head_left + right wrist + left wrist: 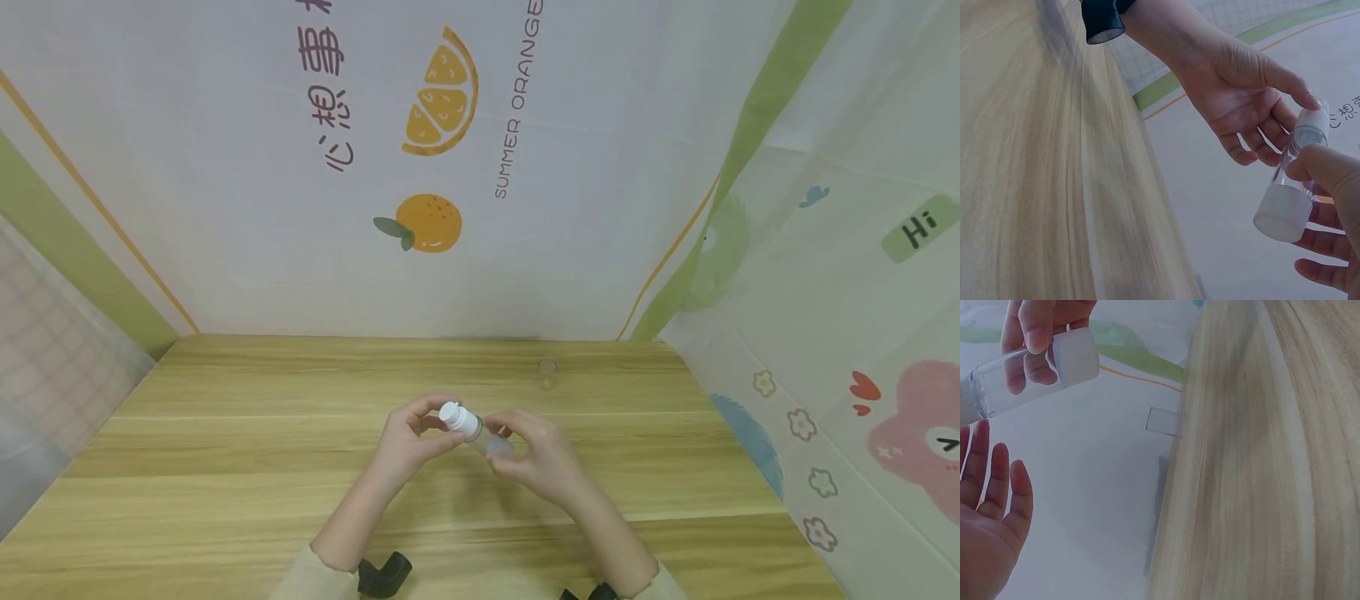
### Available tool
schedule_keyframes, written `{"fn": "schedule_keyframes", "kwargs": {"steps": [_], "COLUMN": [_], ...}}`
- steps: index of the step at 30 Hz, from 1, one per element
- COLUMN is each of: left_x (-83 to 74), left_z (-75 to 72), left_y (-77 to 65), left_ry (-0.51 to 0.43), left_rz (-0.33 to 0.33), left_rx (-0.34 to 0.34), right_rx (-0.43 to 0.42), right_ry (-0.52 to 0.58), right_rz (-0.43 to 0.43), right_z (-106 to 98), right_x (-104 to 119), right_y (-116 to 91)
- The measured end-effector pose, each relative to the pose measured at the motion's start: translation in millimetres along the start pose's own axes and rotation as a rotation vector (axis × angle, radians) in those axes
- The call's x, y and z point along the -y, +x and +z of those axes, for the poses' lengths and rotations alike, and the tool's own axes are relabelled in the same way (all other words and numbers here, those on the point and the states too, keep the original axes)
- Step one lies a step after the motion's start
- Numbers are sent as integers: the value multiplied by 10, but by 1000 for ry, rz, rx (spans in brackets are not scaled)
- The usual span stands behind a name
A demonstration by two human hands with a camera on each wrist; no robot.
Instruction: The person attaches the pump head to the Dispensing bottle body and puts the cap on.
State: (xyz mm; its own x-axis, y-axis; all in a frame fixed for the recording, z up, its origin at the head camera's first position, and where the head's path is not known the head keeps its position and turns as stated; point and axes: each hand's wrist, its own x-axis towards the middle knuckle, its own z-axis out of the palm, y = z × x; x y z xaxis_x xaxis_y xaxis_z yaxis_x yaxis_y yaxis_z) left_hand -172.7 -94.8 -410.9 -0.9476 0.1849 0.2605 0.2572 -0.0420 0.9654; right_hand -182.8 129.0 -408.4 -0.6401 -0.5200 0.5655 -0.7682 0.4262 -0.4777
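Note:
A small pump bottle [463, 422] with a clear body, white pump top and white base is held tilted above the table, its top toward the left. My left hand [405, 440] pinches the white top; in the right wrist view the left thumb [1307, 99] lies along it and the other fingers are loosely spread. The right hand [546, 457] grips the clear body near the white base [1283, 214], fingers showing through the plastic in the left wrist view. Part of the pump top is cut off at that view's left edge.
A clear plastic cap [547, 375] stands toward the back right of the wooden table [247, 433]. Behind the table hangs a white printed cloth [240, 208], with another printed cloth [825, 292] at the right. Black straps [385, 575] show by the wrists.

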Motion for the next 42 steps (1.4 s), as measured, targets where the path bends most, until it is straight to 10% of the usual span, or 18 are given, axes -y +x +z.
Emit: {"fn": "schedule_keyframes", "kwargs": {"steps": [42], "left_x": [-1], "left_z": [20], "left_y": [-1], "left_ry": [36], "left_rz": [3], "left_rx": [-41], "right_rx": [7], "right_ry": [-12], "right_rz": [15], "right_z": [1], "right_x": [-12], "right_y": [-15]}}
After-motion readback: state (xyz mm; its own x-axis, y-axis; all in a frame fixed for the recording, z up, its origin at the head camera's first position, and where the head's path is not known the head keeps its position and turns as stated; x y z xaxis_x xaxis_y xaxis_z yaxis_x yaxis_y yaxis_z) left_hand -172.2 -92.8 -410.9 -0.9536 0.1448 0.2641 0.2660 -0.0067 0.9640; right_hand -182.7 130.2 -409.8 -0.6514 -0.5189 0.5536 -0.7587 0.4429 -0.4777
